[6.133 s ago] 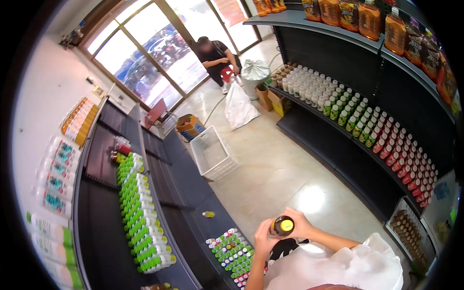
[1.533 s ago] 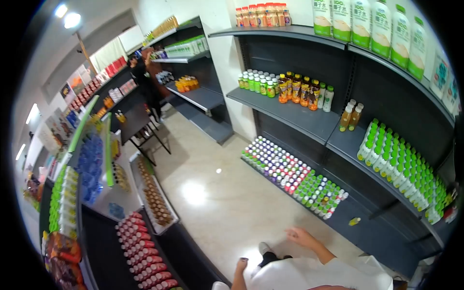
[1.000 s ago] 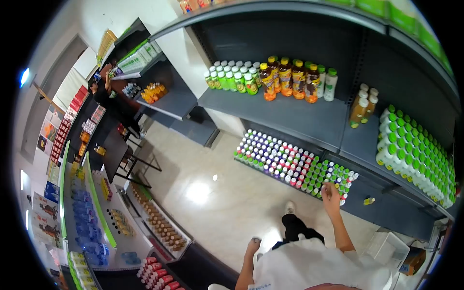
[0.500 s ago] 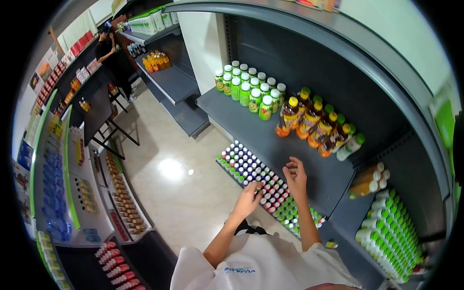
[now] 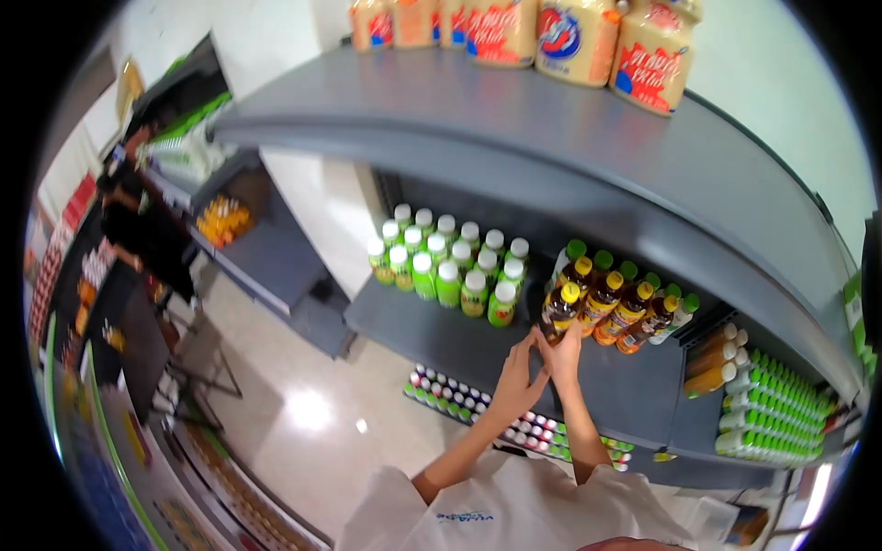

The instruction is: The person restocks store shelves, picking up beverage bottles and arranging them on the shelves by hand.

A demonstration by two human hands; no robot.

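Note:
A brown-drink bottle with a yellow cap (image 5: 559, 309) stands at the front left of a group of similar bottles on the middle shelf. My right hand (image 5: 562, 353) closes round its lower part from the right. From the left, my left hand (image 5: 521, 384) presses its fingers against the same bottle near the base; part of its grip is hidden. Just behind and to the right are more yellow-capped bottles (image 5: 623, 317), with green-capped bottles (image 5: 628, 269) at the back. Green bottles with white caps (image 5: 447, 284) fill the shelf's left side in rows.
Overhead, an upper shelf (image 5: 514, 115) juts out and carries large cream-coloured jugs (image 5: 654, 57). Many small capped bottles (image 5: 457, 397) stand low beneath the shelf. Green-and-white bottles (image 5: 776, 404) are stacked at right. A person in dark clothes (image 5: 152, 230) stands far left.
My hands have moved from apart in front of the shelf up to the front-left brown-drink bottle and come together on it. The view has tilted up, bringing the upper shelf's jugs fully into sight.

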